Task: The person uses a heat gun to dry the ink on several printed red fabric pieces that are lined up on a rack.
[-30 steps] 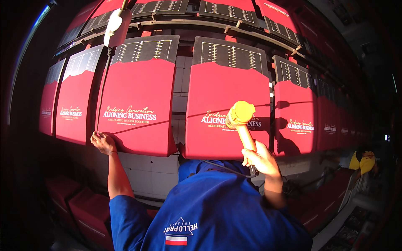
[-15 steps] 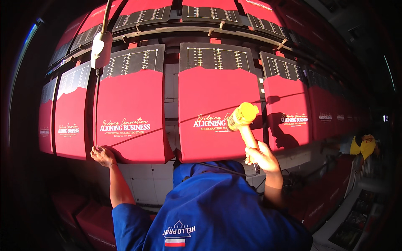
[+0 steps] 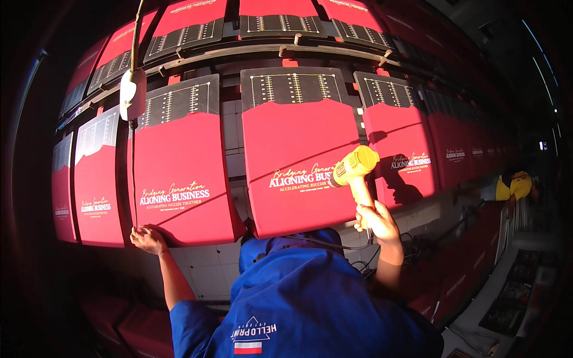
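Note:
My right hand (image 3: 380, 222) is closed round the handle of a yellow heat gun (image 3: 362, 173). The gun hangs above the lower right of a red printed shirt (image 3: 298, 134), its dark nozzle pointing left over the white and gold print. At the near left corner of another red shirt (image 3: 178, 149), my left hand (image 3: 149, 240) pinches the lower end of a thin dark cord (image 3: 133, 179). That cord drops from a white power strip (image 3: 130, 95) hanging on a pole. Both shirts are stretched over black boards (image 3: 293, 86) with ruled markings.
More shirted boards stand to both sides, including a red shirt (image 3: 397, 131) bearing the gun's shadow. Behind runs a dark rail (image 3: 239, 51) with pegs, then another row of boards. Dark cables (image 3: 361, 265) hang near my right forearm; a yellow item (image 3: 513, 187) lies far right.
The whole view has shifted a little. Against the shirt, the heat gun has moved slightly right and turned, showing more of its nozzle. My left hand stays at the shirt corner with the cord.

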